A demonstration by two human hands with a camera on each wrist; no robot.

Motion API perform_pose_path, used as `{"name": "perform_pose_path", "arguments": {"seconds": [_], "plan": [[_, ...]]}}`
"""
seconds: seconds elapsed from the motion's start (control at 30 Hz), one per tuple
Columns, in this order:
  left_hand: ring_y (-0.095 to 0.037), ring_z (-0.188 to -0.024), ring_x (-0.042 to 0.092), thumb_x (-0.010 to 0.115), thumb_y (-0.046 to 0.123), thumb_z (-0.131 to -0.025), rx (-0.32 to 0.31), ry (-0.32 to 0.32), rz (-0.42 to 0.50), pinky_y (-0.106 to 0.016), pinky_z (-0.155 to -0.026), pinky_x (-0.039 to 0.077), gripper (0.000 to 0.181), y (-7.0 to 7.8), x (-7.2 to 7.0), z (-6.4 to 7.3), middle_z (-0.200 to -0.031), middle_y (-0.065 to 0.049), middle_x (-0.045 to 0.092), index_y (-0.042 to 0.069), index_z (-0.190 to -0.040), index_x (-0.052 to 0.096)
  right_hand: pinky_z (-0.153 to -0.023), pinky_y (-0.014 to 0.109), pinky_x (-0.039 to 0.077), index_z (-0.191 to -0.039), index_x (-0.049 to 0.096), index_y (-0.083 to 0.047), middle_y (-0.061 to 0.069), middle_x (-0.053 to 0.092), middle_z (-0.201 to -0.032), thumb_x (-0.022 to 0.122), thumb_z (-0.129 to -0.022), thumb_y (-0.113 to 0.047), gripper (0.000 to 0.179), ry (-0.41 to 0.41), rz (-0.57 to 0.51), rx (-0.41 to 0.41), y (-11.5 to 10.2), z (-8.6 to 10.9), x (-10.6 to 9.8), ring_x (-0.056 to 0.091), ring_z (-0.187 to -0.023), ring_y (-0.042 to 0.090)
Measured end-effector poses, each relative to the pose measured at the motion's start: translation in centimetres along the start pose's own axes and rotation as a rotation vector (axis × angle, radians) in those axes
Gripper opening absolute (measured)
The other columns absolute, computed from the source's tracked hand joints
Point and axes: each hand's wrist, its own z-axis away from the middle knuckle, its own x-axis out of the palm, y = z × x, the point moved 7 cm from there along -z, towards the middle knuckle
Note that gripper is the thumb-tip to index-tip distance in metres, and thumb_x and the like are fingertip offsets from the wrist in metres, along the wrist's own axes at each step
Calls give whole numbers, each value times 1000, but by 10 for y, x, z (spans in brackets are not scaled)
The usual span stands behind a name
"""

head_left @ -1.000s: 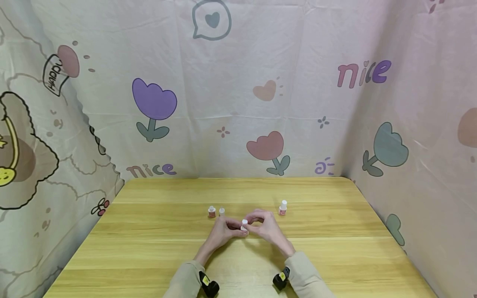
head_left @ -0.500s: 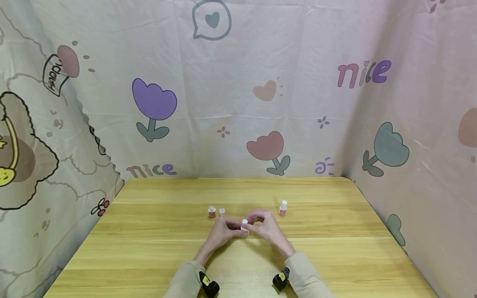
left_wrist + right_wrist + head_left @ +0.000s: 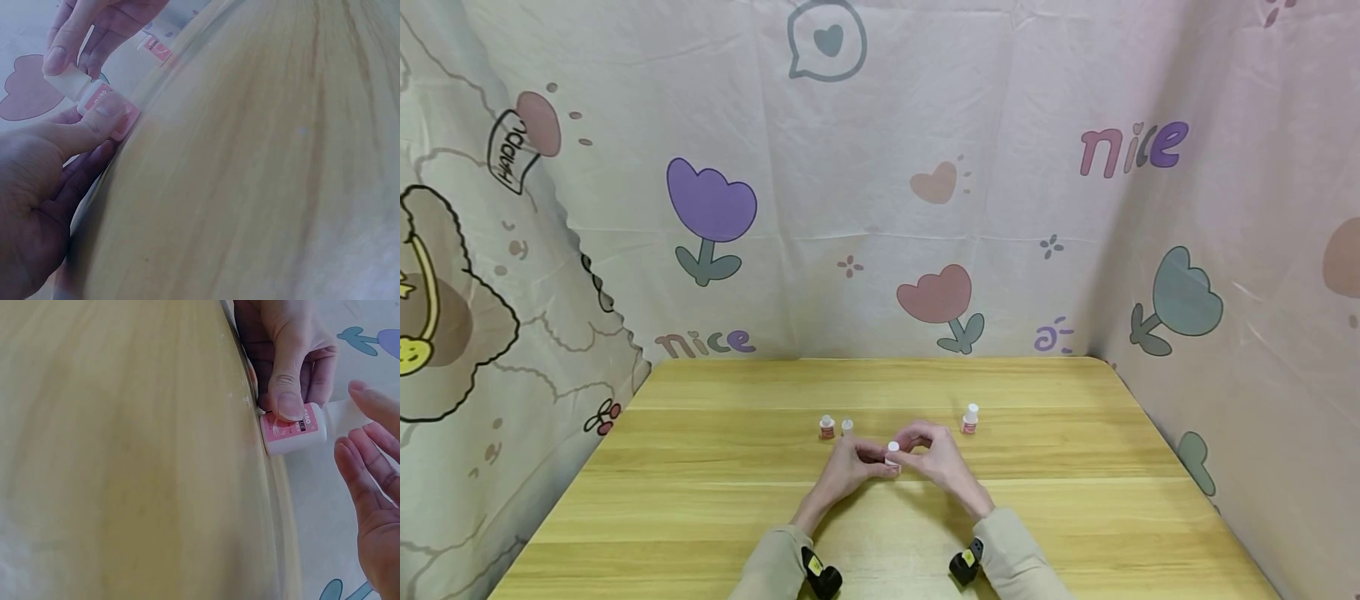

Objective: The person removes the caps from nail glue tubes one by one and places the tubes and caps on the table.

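Observation:
Between my hands in the head view stands a small white bottle with a pink label [image 3: 292,436], its base on the table. My left hand [image 3: 844,468] grips the bottle's body, the thumb lying over the label in both wrist views. With thumb and fingers, my right hand [image 3: 934,458] pinches the white cap [image 3: 70,83] on top of the bottle. The cap sits on the bottle's neck; whether it is loose I cannot tell. Just beyond my left hand is a small white piece, cap-like [image 3: 847,427], partly hidden by that hand.
An uncapped-looking bottle with a red label [image 3: 827,428] stands beyond my left hand. Behind my right hand, to the right, stands a similar bottle with a tall white cap [image 3: 970,419]. The wooden table [image 3: 1037,517] meets a printed cloth [image 3: 850,183] at the back.
Both hands stay in place around the small bottle, with barely any visible movement. The other bottles have not moved.

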Motion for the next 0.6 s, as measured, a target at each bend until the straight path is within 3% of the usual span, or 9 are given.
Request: {"name": "perform_pose_path", "arguments": {"seconds": [0.13, 0.33, 0.6], "plan": [[-3, -79, 72, 85, 14, -80, -5, 2, 1, -19, -73, 56, 20, 0, 0, 0, -93, -12, 80, 7, -98, 80, -85, 56, 56, -94, 71, 3, 20, 73, -90, 79, -82, -1, 14, 17, 0, -9, -15, 4, -4, 68, -82, 17], [-2, -78, 71, 85, 14, -79, -3, 9, -3, -18, -73, 56, 21, 0, 0, 0, -92, -12, 80, 8, -98, 81, -86, 52, 58, -94, 72, 5, 21, 72, -92, 78, -82, 3, 14, 10, -4, -44, -19, 5, -4, 68, -82, 15], [-5, -78, 72, 85, 12, -79, 15, 8, 9, -18, -71, 56, 20, -2, 0, -1, -90, -15, 79, 4, -96, 80, -91, 54, 57, -98, 71, 10, 27, 70, -96, 74, -83, 8, 15, -35, -45, -84, -20, 5, -2, 69, -87, 25]]}}
